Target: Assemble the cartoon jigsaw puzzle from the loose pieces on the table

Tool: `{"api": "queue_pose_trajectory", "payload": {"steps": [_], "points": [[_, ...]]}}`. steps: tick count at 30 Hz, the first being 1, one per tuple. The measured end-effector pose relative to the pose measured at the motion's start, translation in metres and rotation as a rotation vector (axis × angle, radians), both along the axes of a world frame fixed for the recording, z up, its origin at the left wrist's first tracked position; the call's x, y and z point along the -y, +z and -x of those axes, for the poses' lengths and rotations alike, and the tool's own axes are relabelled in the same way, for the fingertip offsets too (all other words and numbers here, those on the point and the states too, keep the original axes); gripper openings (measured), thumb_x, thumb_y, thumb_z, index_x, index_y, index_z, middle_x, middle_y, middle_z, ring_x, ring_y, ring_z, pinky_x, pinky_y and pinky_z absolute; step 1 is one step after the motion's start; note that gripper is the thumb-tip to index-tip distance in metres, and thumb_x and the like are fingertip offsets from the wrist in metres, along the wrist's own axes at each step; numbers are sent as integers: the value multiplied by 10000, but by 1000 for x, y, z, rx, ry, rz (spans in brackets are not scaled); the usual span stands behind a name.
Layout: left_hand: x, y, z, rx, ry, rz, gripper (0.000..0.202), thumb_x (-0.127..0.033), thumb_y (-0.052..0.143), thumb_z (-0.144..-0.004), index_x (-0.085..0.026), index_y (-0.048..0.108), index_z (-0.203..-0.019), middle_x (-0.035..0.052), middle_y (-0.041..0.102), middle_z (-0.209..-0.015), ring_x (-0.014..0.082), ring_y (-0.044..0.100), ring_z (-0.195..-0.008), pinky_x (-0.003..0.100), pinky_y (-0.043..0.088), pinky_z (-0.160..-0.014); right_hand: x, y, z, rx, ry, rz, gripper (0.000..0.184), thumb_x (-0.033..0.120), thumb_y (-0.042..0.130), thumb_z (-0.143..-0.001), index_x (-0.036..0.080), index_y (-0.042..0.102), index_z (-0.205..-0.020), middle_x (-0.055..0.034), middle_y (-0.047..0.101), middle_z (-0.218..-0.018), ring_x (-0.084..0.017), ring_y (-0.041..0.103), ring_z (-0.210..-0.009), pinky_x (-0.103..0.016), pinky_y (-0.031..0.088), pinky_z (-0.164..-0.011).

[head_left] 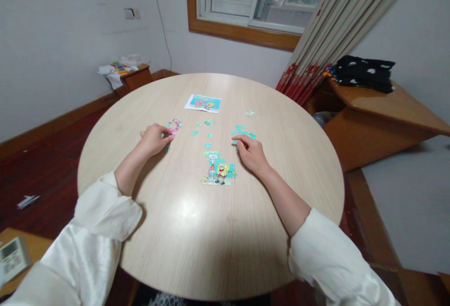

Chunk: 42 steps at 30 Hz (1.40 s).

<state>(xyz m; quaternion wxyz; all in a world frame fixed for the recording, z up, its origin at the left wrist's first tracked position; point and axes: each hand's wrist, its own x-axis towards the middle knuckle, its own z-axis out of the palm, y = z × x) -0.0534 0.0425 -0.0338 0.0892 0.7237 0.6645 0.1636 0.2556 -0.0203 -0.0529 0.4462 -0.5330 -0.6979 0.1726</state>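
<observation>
A partly joined cartoon jigsaw [218, 171] lies in the middle of the round wooden table [197, 235]. My left hand [153, 139] rests curled beside a pink cluster of pieces [174, 124], its fingers pinching a piece at that cluster's edge. My right hand [250, 151] lies just right of the jigsaw, fingers pinched together near a teal group of pieces [243, 132]; what they hold is too small to name. Loose teal pieces [203, 133] are scattered between the hands. A reference picture [203, 103] lies farther back.
A small pale piece group [250, 113] sits at the far right of the table. A low wooden cabinet [135, 77] with papers stands by the left wall. A wooden bench [383, 109] with dark folded cloth [363, 73] and a striped curtain [326, 39] are at the right.
</observation>
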Motion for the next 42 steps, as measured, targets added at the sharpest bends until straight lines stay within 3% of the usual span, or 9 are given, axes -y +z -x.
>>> {"api": "queue_pose_trajectory", "payload": {"steps": [6, 11, 17, 21, 27, 31, 36, 42], "points": [[0, -2, -2, 6, 6, 25, 92, -265, 599, -761, -212, 669, -791, 101, 643, -949, 290, 553, -943, 428, 387, -820, 1, 1, 0, -3, 1, 12, 277, 243, 434, -845, 193, 698, -912, -44, 727, -905, -166, 643, -731, -339, 520, -768], [1, -1, -1, -2, 10, -10, 174, -341, 614, -769, -211, 684, -861, 134, 630, -983, 332, 536, -1005, 472, 383, -834, 1, 2, 1, -5, 2, 18, 275, 234, 433, -846, 190, 698, -905, -51, 728, -928, -173, 648, -753, -354, 519, -787], [-1, 1, 2, 8, 46, 23, 142, -348, 658, -740, -206, 664, -739, 121, 627, -888, 345, 539, -982, 481, 378, -826, 0, 1, 2, -3, 1, 20, 282, 231, 430, -843, 176, 699, -909, -62, 725, -931, -179, 652, -780, -353, 515, -791], [1, 5, -1, 7, 59, 10, 139, -332, 668, -724, -199, 639, -752, 128, 642, -948, 352, 534, -1025, 475, 372, -844, 0, 0, 2, -10, 10, 22, 280, 231, 427, -847, 182, 696, -906, -52, 725, -928, -169, 649, -766, -339, 511, -780], [9, 17, -9, 54, 59, 26, 123, -302, 641, -726, -190, 610, -767, 42, 656, -797, 242, 592, -826, 419, 359, -875, 0, 1, 2, -11, 15, 22, 278, 232, 431, -845, 170, 694, -911, -57, 722, -908, -163, 642, -758, -326, 501, -778], [12, 20, -10, 157, 3, -20, 112, -286, 607, -726, -178, 620, -757, 34, 645, -742, 196, 578, -719, 334, 409, -769, 0, 1, 2, -21, 26, 28, 274, 230, 429, -850, 177, 691, -910, -50, 717, -888, -158, 637, -740, -319, 500, -760], [11, 18, -10, 355, -61, -109, 269, -266, 540, -746, -161, 687, -945, 53, 685, -813, 168, 568, -691, 274, 433, -665, 0, 1, 2, -29, 30, 25, 271, 233, 431, -848, 180, 691, -903, -46, 713, -867, -157, 633, -730, -319, 500, -750], [9, 19, -12, 572, 54, -77, 151, -248, 584, -714, -156, 687, -776, 56, 718, -799, 171, 631, -722, 269, 483, -689, 0, 0, 1, -29, 27, 28, 274, 234, 432, -845, 176, 692, -906, -51, 716, -882, -156, 630, -720, -320, 499, -748]]}}
